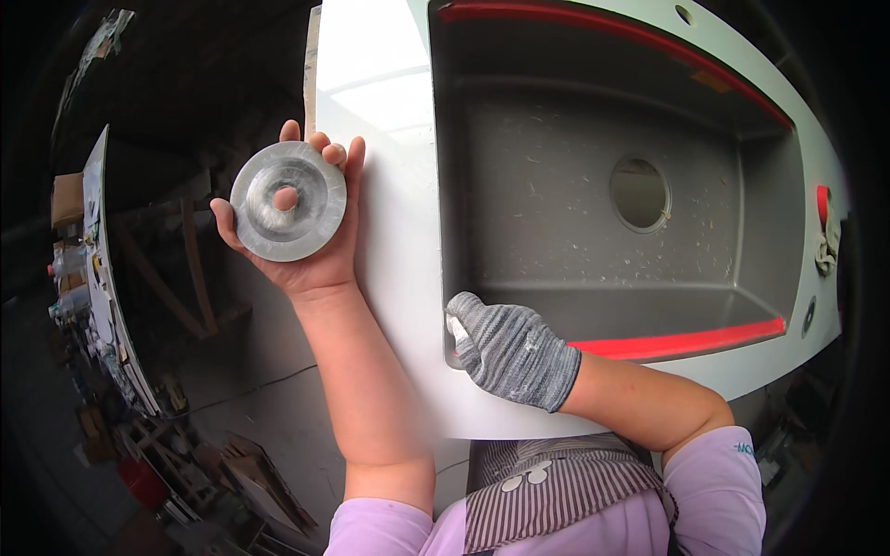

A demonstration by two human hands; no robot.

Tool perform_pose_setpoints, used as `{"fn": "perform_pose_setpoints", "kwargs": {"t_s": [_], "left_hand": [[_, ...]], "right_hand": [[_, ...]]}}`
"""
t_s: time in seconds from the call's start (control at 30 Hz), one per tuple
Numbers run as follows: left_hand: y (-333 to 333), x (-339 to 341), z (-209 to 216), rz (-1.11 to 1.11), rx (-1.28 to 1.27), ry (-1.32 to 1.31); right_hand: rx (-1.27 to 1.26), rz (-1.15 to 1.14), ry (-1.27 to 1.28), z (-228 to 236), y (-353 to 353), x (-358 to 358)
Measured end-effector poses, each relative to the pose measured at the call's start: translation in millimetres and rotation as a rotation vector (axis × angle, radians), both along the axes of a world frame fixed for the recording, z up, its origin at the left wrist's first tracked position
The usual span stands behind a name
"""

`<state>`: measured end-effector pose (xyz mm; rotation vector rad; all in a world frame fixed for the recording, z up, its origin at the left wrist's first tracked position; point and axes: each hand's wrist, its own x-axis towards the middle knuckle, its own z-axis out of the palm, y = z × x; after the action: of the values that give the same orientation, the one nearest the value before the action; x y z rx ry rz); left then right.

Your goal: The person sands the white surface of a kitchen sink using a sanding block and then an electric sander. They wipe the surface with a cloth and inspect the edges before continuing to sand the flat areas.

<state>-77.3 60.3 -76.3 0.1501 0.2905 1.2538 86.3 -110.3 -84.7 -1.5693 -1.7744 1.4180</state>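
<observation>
My bare left hand (320, 264) is raised at the left of the white countertop, palm up. Its fingers curl around a round grey grinding disc (278, 243) with a dished middle, and a fingertip shows through the centre hole. My right hand (515, 354), in a grey knit glove, rests at the near left corner of the dark grey sink (547, 185). Its fingers are closed at the rim, where a bit of white shows by the thumb; what they grip is hidden. Red tape (681, 344) lines the sink's near edge.
White countertop (394, 222) surrounds the sink, which has a round drain hole (640, 194) and pale scraps inside. At the right edge lie a red tape roll (823, 204), a crumpled pale glove or cloth (827, 248) and a small dark disc (809, 316). A cluttered board (107, 278) stands far left.
</observation>
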Motion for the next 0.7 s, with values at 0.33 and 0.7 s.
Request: {"fn": "perform_pose_setpoints", "kwargs": {"t_s": [0.33,0.7], "left_hand": [[-0.5,-2.9,3.5,0.065,-0.023,-0.002],[1.6,-49.9,0.6,0.43,-0.009,-0.253]], "right_hand": [[-0.143,-0.141,0.587,22.8,25.9,38.6],[-1.097,-0.077,1.467,-21.0,16.2,-27.4]]}}
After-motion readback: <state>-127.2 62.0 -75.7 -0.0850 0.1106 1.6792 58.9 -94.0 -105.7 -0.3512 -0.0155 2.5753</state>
